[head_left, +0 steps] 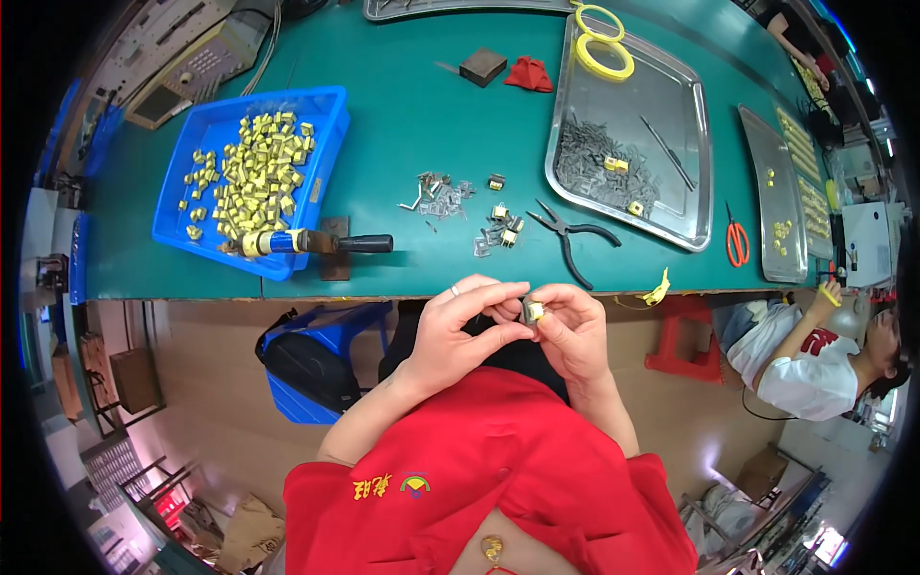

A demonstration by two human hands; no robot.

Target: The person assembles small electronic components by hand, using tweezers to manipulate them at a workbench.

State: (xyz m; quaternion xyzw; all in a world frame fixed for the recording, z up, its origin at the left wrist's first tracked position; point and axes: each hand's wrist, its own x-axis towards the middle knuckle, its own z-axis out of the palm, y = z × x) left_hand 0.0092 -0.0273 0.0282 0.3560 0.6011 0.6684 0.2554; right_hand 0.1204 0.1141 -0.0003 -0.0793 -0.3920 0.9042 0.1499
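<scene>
My left hand [467, 331] and my right hand [575, 333] meet in front of my chest, just off the table's near edge. Between their fingertips is a small transformer-like part [533, 311] with yellow tape round it and a dark metallic side. Thumb and fingers of my right hand pinch it, and the left fingertips press at its other side. Beyond them on the green table lie similar yellow-taped parts [512, 228] and a small heap of clear and metal pieces [445, 196]. Dark-handled nippers [572, 232] rest with their jaws apart near my right hand.
At the left, a blue bin [335, 125] holds many yellow-taped parts; a black-handled tool [366, 243] lies across its near corner. A metal tray [661, 67] with grey pieces, tape rolls [605, 57] and tweezers stands right. Orange-handled scissors [737, 243] lie beyond. A co-worker [805, 369] sits far right.
</scene>
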